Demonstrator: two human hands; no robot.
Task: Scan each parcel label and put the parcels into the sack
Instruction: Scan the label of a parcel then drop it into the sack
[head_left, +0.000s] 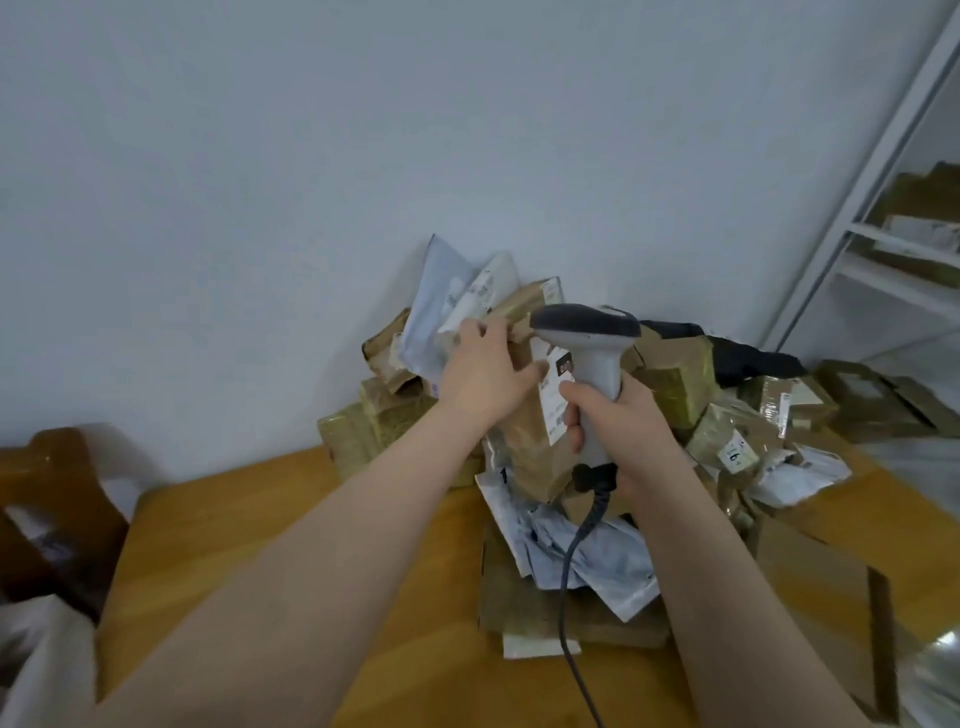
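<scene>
Left hand (485, 371), right hand (618, 421) — both curled

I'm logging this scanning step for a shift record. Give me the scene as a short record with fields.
left hand: grips the brown parcel at its top edge
right hand: holds the scanner by its handle
scanner: corded, head above the parcel's white label
pile: more parcels heaped on the wooden table, against the wall
background: shelf rack at right, holding parcels
</scene>
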